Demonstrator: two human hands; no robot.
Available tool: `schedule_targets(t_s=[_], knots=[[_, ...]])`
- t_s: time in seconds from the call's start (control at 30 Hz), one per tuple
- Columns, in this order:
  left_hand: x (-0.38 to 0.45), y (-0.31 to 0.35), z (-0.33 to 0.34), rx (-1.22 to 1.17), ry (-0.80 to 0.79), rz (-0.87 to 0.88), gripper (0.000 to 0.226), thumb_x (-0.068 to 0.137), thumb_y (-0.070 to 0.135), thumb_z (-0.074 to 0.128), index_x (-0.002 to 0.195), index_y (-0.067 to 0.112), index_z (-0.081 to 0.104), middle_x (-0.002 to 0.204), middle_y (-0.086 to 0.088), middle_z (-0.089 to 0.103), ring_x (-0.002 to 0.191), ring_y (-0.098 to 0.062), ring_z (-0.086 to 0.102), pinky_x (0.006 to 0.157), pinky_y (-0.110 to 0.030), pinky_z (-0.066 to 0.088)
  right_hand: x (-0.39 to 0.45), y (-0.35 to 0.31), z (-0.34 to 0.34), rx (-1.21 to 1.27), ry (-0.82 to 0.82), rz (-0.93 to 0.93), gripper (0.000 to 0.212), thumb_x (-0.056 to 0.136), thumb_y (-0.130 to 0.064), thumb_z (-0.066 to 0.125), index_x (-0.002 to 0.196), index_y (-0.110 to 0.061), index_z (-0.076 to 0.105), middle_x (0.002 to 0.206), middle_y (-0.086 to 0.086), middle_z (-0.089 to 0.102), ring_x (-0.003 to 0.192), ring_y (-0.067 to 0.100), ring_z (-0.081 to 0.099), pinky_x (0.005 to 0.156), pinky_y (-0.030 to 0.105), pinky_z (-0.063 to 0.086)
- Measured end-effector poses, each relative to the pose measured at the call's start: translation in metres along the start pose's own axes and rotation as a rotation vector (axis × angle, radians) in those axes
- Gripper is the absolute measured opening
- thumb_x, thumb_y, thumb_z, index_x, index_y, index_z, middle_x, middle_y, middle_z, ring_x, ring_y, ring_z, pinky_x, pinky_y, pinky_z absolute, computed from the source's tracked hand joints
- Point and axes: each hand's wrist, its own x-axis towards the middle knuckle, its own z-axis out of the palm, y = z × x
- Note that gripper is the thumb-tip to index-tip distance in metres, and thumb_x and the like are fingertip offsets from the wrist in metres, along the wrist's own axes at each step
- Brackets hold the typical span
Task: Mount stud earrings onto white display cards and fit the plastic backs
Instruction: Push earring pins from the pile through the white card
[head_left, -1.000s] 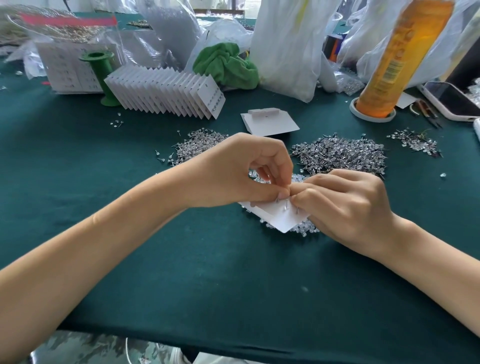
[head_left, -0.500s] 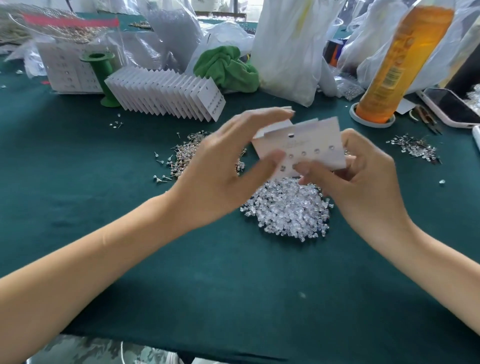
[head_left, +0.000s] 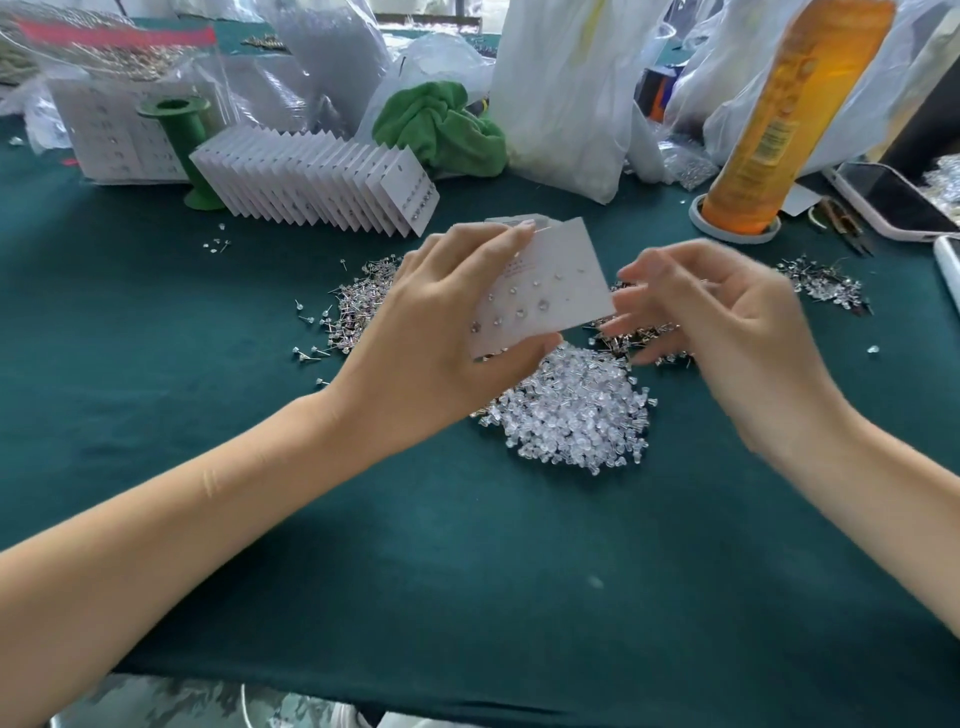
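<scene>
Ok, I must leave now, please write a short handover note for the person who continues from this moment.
Left hand: holds the white card by its edges, face up above the table.
Right hand: open, blurred, beside the card and holding nothing I can see.
The card shows two rows of studs; whether the backs are on cannot be seen.
Clear plastic backs lie in a pile under the card; loose studs lie left of it.
Finished cards stand in a row behind.
Left: check the backs, add the card to the row, start another card.
</scene>
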Motion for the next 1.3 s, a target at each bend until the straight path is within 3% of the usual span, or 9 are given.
schedule_targets(t_s=[0.13,0.23,0.33,0.47,0.63,0.77,1.07,1.2,1.3], knots=[[0.001,-0.007,-0.001,0.049,-0.042,-0.084,0.073,0.079,0.042,0.063,0.140,0.008,0.043,0.131,0.001,0.047,0.121,-0.009,0.036,0.107,-0.017,0.021,0.015,0.014,-0.029,-0.529,0.034,-0.168,0.006,0.087,-0.031,0.068,0.087,-0.026,0.072,0.072,-0.019,0.068,0.060,-0.003,0.056,0.059,0.011,0.040],[0.002,-0.010,0.000,0.061,-0.081,-0.102,0.074,0.078,0.043,0.062,0.141,0.008,0.042,0.131,0.000,0.048,0.121,-0.009,0.034,0.107,-0.018,0.021,0.017,0.021,-0.031,-0.689,-0.073,-0.137,0.008,0.081,-0.030,0.074,0.086,-0.036,0.071,0.085,-0.015,0.063,0.080,0.007,0.055,0.074,0.025,0.042],[0.001,-0.011,0.000,0.076,-0.107,-0.101,0.074,0.077,0.045,0.061,0.140,0.008,0.044,0.130,0.000,0.049,0.120,-0.011,0.035,0.106,-0.021,0.023,0.015,0.023,-0.025,-0.827,-0.090,-0.177,0.005,0.079,-0.031,0.074,0.084,-0.033,0.072,0.094,-0.009,0.060,0.099,0.017,0.051,0.094,0.041,0.038],[0.000,-0.009,0.001,0.113,-0.147,-0.080,0.073,0.077,0.045,0.061,0.137,0.007,0.046,0.129,-0.002,0.051,0.119,-0.016,0.040,0.106,-0.029,0.028,0.015,0.024,-0.024,-0.923,-0.058,-0.238,0.009,0.077,-0.039,0.073,0.077,-0.030,0.070,0.094,-0.007,0.060,0.096,0.015,0.047,0.090,0.032,0.025],[-0.001,-0.008,0.002,0.139,-0.180,-0.062,0.073,0.077,0.046,0.061,0.136,0.006,0.047,0.128,-0.004,0.052,0.118,-0.019,0.043,0.106,-0.035,0.032,0.014,0.023,-0.021,-0.975,-0.057,-0.245,0.017,0.073,-0.051,0.066,0.073,-0.034,0.067,0.093,-0.011,0.056,0.096,0.012,0.043,0.088,0.030,0.022],[-0.002,-0.007,0.002,0.161,-0.204,-0.047,0.072,0.077,0.046,0.062,0.135,0.005,0.048,0.128,-0.006,0.053,0.117,-0.022,0.044,0.104,-0.034,0.031,0.015,0.025,-0.020,-1.037,-0.045,-0.285,0.015,0.076,-0.041,0.073,0.078,-0.026,0.073,0.095,-0.005,0.062,0.098,0.020,0.049,0.086,0.030,0.022],[-0.003,-0.006,0.002,0.165,-0.227,-0.025,0.072,0.078,0.046,0.062,0.136,0.006,0.047,0.129,-0.006,0.053,0.117,-0.021,0.044,0.102,-0.022,0.021,0.021,0.024,-0.028,-0.861,-0.032,-0.259,0.005,0.079,-0.026,0.076,0.078,-0.023,0.072,0.091,-0.004,0.065,0.094,0.016,0.050,0.090,0.036,0.035],[-0.003,-0.006,0.002,0.158,-0.222,-0.002,0.071,0.078,0.046,0.062,0.136,0.006,0.048,0.128,-0.006,0.054,0.117,-0.020,0.045,0.100,-0.021,0.021,0.022,0.019,-0.030,-0.598,0.046,-0.162,0.010,0.088,-0.022,0.068,0.080,-0.016,0.065,0.079,-0.006,0.068,0.065,0.000,0.054,0.060,0.012,0.038],[-0.004,-0.006,0.002,0.149,-0.230,0.008,0.071,0.078,0.046,0.062,0.136,0.007,0.048,0.127,-0.005,0.054,0.115,-0.021,0.046,0.100,-0.020,0.021,0.019,0.011,-0.026,-0.386,0.021,-0.134,0.013,0.091,-0.014,0.065,0.080,-0.020,0.062,0.074,-0.006,0.073,0.061,0.011,0.061,0.059,0.017,0.044]])
